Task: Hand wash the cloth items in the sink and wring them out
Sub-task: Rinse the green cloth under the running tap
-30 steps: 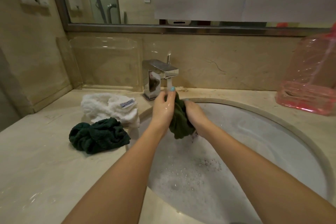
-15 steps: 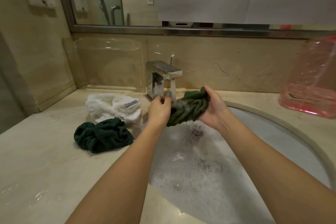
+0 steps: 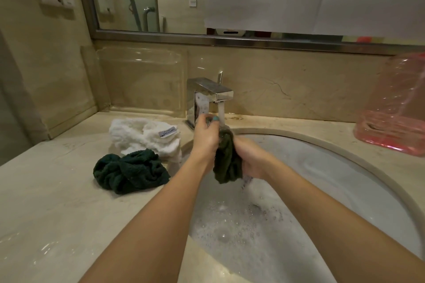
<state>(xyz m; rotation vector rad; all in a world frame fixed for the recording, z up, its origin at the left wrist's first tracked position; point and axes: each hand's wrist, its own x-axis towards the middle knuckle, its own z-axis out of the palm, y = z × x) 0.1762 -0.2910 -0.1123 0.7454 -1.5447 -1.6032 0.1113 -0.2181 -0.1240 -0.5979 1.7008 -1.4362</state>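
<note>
In the head view, we are holding the dark green cloth upright over the sink, at twelve o'clock of the basin, with its top end just under the stream running from the faucet. Our left hand is curling its fingers round the upper end and our right hand is wrapping the lower half. Both are clamping it tight, and grey water is dripping from the bottom into the suds.

We are judging the cloth soft, heavy with water and slippery with soap, so we are favouring a hold at its two ends, twisting opposite ways.

At nine o'clock from our hands, a white towel and a dark green towel are lying on the counter, touching each other. Whether they are wrung or waiting, we cannot tell.
</note>
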